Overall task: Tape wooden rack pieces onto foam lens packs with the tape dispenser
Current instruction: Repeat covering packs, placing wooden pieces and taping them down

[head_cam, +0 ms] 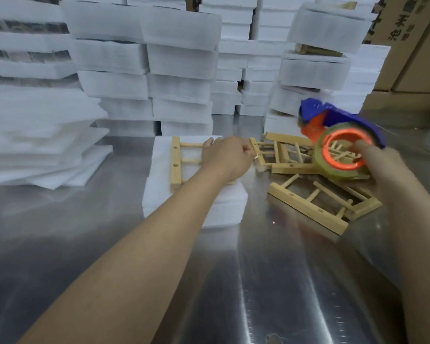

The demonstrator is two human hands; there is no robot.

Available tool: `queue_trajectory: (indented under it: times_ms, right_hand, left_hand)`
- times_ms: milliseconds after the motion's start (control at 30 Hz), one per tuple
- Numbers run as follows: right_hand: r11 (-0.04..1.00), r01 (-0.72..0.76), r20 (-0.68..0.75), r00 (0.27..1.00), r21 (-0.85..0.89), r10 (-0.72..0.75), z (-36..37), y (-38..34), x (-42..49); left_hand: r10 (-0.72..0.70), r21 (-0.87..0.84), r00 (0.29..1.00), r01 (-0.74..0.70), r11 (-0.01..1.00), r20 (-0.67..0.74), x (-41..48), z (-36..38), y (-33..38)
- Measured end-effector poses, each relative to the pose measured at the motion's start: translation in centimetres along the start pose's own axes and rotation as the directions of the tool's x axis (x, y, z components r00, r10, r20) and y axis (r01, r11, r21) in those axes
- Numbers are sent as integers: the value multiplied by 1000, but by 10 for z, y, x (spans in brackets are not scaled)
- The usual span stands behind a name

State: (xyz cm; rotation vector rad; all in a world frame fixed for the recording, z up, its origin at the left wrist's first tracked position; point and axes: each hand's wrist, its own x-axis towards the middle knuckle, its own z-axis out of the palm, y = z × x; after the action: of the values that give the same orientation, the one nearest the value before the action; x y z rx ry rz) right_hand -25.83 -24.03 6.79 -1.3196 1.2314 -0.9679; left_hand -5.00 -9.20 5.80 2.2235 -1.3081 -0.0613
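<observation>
**Left hand point(227, 155) on the rack piece point(175, 162), right hand point(382, 165) holding the tape dispenser point(343, 125)**

Left hand lies knuckles-up on the right side of 1 wooden rack piece, fingers curled and thumb pointing away to its left. The hand hides what those fingers do, so I cannot tell whether they clasp the rail or only press on it. Under the hand, the rack piece lies flat on a white foam pack point(196, 202), and its left rail with 2 cross-dowels shows just left of the thumb. The foam pack sits on the shiny metal tabletop point(233, 281) beneath the forearm.

Right hand is closed around a blue and orange tape dispenser and holds it in the air, clear of the tabletop, off to the right of the left hand. The roll of tape point(343, 155) with its orange core faces the camera, and a fingertip shows at the edge of the core. The dispenser is blurred, so its cutting end is hard to make out.

Below and just left of the right hand, a loose pile of rack pieces point(308, 202) lies on the tabletop, several of them overlapping at angles.

Beyond both hands, tall stacks of foam packs point(144, 70) stand in rows. Far to the left of the left hand lies a heap of loose foam sheets point(35, 150). Behind the right hand, brown cardboard boxes point(412, 58) rise at the edge of view.
</observation>
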Motion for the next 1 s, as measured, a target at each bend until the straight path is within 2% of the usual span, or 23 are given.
queue_trajectory:
  times_ms: [67,133,200,333,400,433,467,500,533,567,600,633,700,733,833,900,1000]
  right_hand:
    - [996,-71,63,995,-54,74,3,3,2]
    - [994,-105,119,987,-28,108,7,6,3]
    - [993,-115,110,987,-22,117,11,9,5]
    - [947,-88,-8,996,-310,90,15,13,8]
    - [867,-21,-115,992,-497,-42,14,15,8]
    - [819,66,-174,964,-570,-199,14,15,6]
    - [773,203,-213,892,-601,-400,15,13,1]
    - [726,371,-226,782,-579,-580,18,10,-7]
    - [686,521,-226,688,-507,-689,23,7,-15]
    - [684,625,-195,668,-377,-718,32,4,-24]
    - [713,655,-122,709,-252,-694,44,4,-34]
    - [764,621,3,776,-174,-630,58,8,-41]
    - [822,535,244,839,-197,-487,86,20,-53]
    - [844,500,297,850,-195,-435,98,26,-56]
    - [953,303,344,891,34,-295,116,35,-59]
    - [967,202,356,902,155,-246,118,34,-57]
    - [962,211,327,909,174,-259,122,36,-54]
  left_hand:
    - [4,38,1000,-4,999,-4,2,0,-1]
    - [10,60,1000,-11,998,15,3,0,-1]
    - [12,70,999,-15,997,35,2,0,-1]
    - [15,65,998,-19,998,62,1,0,-2]
    - [15,53,998,-19,998,63,1,-1,-1]
    - [16,52,998,-19,998,61,1,-2,-1]
    - [17,51,998,-20,998,61,2,-2,0]
    - [18,51,998,-21,998,63,2,-2,0]
    - [20,50,998,-23,998,64,2,-1,0]
    - [21,48,998,-24,999,64,2,-1,0]
    - [22,45,998,-25,999,66,2,0,-1]
    - [22,42,997,-25,999,67,3,0,-1]
    - [18,46,998,-21,999,67,3,0,-1]
    - [16,57,998,-20,998,65,4,0,-1]
    - [16,88,998,-21,996,65,3,0,0]
    - [17,104,997,-26,994,81,3,-1,0]
    - [9,186,996,-26,982,94,1,-2,2]
